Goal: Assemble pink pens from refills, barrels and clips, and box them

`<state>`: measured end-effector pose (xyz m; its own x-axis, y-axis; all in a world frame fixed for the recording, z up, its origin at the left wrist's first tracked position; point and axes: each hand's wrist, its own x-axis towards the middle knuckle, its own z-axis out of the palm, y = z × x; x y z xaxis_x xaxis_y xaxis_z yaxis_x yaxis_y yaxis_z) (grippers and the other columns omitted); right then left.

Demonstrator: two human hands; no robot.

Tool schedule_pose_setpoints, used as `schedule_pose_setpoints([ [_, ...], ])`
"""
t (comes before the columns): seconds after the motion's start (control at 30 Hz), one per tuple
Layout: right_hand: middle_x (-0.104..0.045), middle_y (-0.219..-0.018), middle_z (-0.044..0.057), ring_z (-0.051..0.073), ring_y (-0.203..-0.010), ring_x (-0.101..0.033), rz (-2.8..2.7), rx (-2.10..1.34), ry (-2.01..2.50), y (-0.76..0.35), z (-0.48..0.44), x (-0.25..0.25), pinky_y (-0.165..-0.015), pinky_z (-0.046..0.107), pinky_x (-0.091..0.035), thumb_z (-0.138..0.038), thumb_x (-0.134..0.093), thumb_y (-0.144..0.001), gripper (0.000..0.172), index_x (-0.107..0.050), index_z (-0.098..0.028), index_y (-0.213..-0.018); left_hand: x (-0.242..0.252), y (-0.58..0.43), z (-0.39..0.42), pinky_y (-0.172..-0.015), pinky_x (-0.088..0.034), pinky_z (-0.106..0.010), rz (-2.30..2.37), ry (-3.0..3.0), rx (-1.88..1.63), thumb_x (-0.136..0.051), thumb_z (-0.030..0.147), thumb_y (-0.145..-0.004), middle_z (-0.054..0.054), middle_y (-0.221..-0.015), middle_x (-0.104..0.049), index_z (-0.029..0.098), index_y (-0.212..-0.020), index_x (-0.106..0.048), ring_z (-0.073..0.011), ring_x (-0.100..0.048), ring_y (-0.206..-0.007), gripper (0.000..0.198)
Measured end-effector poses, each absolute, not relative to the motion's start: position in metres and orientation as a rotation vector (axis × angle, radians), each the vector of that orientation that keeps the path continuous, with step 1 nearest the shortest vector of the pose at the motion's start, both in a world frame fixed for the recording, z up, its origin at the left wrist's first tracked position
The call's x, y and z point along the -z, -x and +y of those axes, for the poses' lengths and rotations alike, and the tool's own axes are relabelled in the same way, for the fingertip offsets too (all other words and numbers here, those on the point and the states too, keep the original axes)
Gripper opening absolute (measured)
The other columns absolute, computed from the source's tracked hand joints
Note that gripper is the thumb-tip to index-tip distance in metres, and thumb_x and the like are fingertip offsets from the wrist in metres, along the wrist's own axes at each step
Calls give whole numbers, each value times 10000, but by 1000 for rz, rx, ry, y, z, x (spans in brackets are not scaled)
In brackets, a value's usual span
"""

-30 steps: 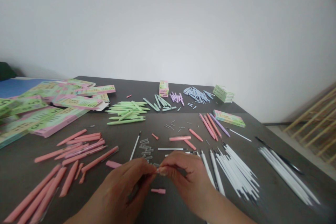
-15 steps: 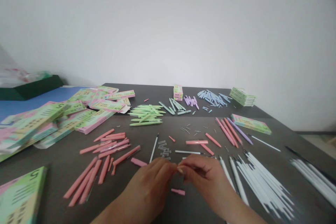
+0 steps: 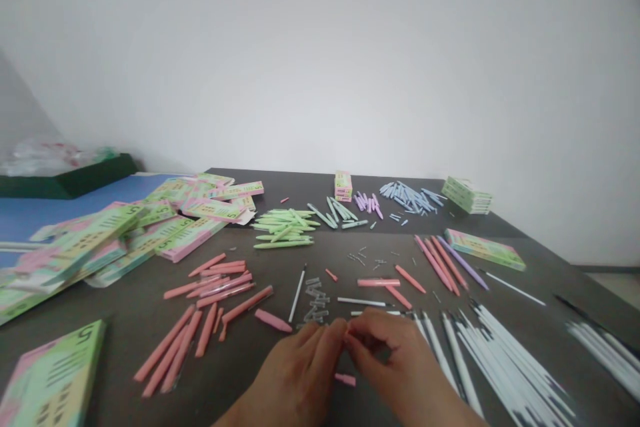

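Note:
My left hand (image 3: 300, 370) and my right hand (image 3: 393, 353) meet at the fingertips, low in the middle of the head view. Both are closed in a pinch; whatever sits between the fingers is too small or hidden to name. Just beneath them a short pink pen part (image 3: 345, 379) lies on the table, partly covered by the left hand. A pink pen barrel piece (image 3: 273, 320) rests beyond my left hand. Past the fingertips are small clear plastic pieces (image 3: 316, 300) and a white ink refill (image 3: 298, 292).
Pink pen parts (image 3: 210, 297) lie at left, green pens (image 3: 285, 227) farther back. White refills (image 3: 505, 360) spread at right. Flat printed cartons (image 3: 95, 240) pile at left; a carton (image 3: 55, 373) stands nearer. Blue parts (image 3: 407, 197) and stacked boxes (image 3: 467, 195) are at the back.
The view has tilted slightly, so the table sits a little lower and to the right. My hands stay together, fingers still pinched, with the left wrist turned somewhat.

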<state>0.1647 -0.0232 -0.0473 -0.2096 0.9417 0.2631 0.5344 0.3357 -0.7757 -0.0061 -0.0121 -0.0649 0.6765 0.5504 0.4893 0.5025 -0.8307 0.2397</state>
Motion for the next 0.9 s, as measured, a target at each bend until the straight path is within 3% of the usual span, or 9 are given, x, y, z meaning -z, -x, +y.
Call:
schedule_pose_setpoints([
  [0.13, -619, -641, 15, 138, -572, -556, -1874, -741, 1334, -164, -24, 51, -523, 223, -393, -163, -526, -789, 164, -669, -191, -715, 57, 1, -16, -557, -480, -253, 802, -2813, -750, -438, 43, -811, -71, -869, -651, 156, -1042, -451, -171, -577, -662, 257],
  [0.3, -584, -598, 7, 137, -544, -530, -1816, -779, 1347, -166, -23, 47, -498, 227, -381, -207, -526, -790, 172, -653, -177, -677, 30, 5, -13, -630, -485, -269, 997, -2780, -569, -512, 128, -827, -61, -904, -675, 176, -1014, -544, -191, -619, -755, 196],
  [0.4, -520, -549, -8, 128, -520, -475, -1688, -790, 1333, -173, -20, 42, -478, 226, -361, -273, -536, -801, 209, -642, -168, -654, 8, 29, 3, -706, -472, -280, 1386, -2556, -467, -452, 206, -879, -40, -886, -694, 208, -955, -602, -192, -639, -824, 169],
  [0.47, -517, -550, -9, 122, -509, -458, -1595, -840, 1322, -179, -16, 41, -472, 227, -365, -309, -546, -801, 219, -653, -162, -678, -2, 52, 17, -709, -463, -283, 1501, -2437, -173, -359, 225, -900, -32, -900, -696, 225, -910, -630, -189, -637, -831, 271],
  [0.57, -543, -568, 2, 111, -481, -457, -1509, -963, 1314, -183, -11, 42, -453, 222, -382, -350, -563, -784, 245, -669, -145, -700, -1, 77, 30, -717, -473, -313, 1482, -2408, 6, -524, 169, -748, -51, -903, -696, 221, -853, -679, -230, -641, -846, 195],
  [0.67, -552, -579, 5, 93, -459, -462, -1476, -1060, 1268, -182, -7, 44, -441, 205, -385, -365, -577, -770, 262, -666, -133, -691, 10, 77, 29, -839, -450, -377, 1460, -2445, 67, -572, 77, -609, -89, -1098, -628, 231, -941, -669, -283, -569, -1044, 378],
  [0.9, -512, -565, -24, 67, -439, -455, -1446, -1158, 1148, -178, -6, 41, -425, 177, -370, -378, -600, -773, 262, -665, -130, -719, 21, 56, 29, -757, -450, -382, 1490, -2548, 31, -394, -21, -631, -112, -956, -591, 181, -867, -621, -257, -590, -881, 385],
])
